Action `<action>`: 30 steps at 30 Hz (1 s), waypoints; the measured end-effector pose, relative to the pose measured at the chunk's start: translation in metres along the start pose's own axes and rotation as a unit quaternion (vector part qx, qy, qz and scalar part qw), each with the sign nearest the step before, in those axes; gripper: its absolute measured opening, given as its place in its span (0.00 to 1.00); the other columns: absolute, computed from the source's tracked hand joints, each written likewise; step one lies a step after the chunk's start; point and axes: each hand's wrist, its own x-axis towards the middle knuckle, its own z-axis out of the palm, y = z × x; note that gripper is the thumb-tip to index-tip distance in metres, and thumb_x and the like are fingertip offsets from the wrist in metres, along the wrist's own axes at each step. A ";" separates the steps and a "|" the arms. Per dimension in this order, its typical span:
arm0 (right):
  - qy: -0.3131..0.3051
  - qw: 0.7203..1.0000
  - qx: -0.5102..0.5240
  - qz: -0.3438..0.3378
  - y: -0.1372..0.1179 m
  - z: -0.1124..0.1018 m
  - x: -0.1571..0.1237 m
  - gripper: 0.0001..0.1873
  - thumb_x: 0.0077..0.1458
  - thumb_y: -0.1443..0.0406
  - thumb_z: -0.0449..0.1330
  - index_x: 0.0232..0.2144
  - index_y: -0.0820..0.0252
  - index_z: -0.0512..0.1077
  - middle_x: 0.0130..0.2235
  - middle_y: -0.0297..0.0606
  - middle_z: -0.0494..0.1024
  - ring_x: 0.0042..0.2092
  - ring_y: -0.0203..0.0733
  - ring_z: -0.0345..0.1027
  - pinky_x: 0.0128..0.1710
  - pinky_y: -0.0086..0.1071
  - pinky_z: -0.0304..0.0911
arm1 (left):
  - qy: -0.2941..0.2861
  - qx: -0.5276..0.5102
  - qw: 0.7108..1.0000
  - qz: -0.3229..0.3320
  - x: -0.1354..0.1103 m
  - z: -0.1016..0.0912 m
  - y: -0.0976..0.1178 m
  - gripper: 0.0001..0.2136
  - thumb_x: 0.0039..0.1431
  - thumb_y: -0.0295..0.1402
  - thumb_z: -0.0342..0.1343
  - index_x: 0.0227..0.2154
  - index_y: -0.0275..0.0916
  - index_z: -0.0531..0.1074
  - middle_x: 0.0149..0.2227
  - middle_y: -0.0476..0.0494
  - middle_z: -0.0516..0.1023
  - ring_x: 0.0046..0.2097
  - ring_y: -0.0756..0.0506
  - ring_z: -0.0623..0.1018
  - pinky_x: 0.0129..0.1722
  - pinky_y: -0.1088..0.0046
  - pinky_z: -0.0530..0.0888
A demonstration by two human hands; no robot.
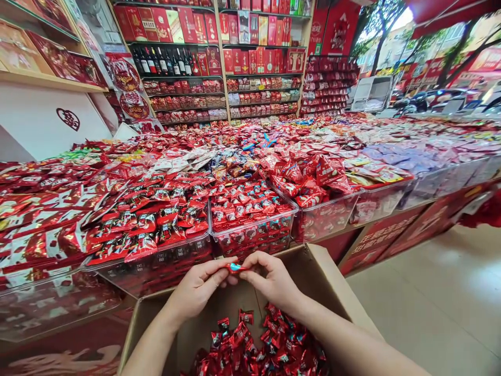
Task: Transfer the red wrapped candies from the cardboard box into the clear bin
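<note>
Between my two hands is one small red wrapped candy (235, 268) with a light blue patch, pinched at its ends. My left hand (198, 287) grips the left end with thumb and forefinger; my right hand (272, 279) grips the right end the same way. Both hands are over an open cardboard box (344, 292). Many shiny red wrapped candies (250, 344) lie in a heap at the bottom of the box, below my wrists. Just beyond my fingers stands a clear plastic bin (254, 230) filled with neatly laid red candies (246, 203).
More clear bins of packaged sweets (156, 214) spread left and right across the long display. Shelves (223, 62) with red gift boxes and bottles (166, 61) rise behind it. Tiled floor (426, 292) lies at the right, and a parked van (371, 94) shows outside.
</note>
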 end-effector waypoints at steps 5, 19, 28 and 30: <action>0.004 0.967 -0.152 -0.207 0.005 -0.003 -0.006 0.07 0.49 0.73 0.52 0.29 0.59 0.68 0.33 0.38 0.71 0.37 0.36 0.65 0.36 0.31 0.63 | 0.030 0.047 0.998 0.000 -0.003 0.002 0.007 0.14 0.49 0.34 0.56 0.41 0.41 0.72 0.40 0.45 0.77 0.43 0.43 0.74 0.44 0.70 0.68; -0.037 0.938 -0.248 -0.237 -0.004 -0.008 -0.011 0.08 0.52 0.71 0.50 0.34 0.57 0.66 0.33 0.38 0.73 0.34 0.38 0.63 0.33 0.32 0.62 | 0.038 0.030 0.999 -0.014 -0.002 -0.001 0.006 0.14 0.49 0.37 0.55 0.40 0.42 0.72 0.36 0.46 0.77 0.39 0.45 0.74 0.39 0.73 0.69; 0.023 0.887 -0.360 -0.286 -0.066 -0.053 0.031 0.06 0.53 0.69 0.51 0.32 0.58 0.67 0.31 0.38 0.73 0.34 0.38 0.63 0.34 0.31 0.60 | 0.031 -0.035 0.999 0.015 -0.004 -0.003 -0.001 0.19 0.52 0.46 0.50 0.41 0.39 0.71 0.28 0.44 0.77 0.31 0.47 0.72 0.33 0.73 0.67; 0.039 0.846 -0.460 -0.268 -0.077 -0.069 0.060 0.08 0.54 0.67 0.49 0.31 0.60 0.68 0.31 0.40 0.73 0.35 0.39 0.64 0.36 0.32 0.59 | 0.027 -0.031 0.999 0.016 -0.005 -0.003 -0.001 0.18 0.52 0.45 0.50 0.40 0.39 0.71 0.29 0.44 0.77 0.32 0.46 0.73 0.34 0.73 0.67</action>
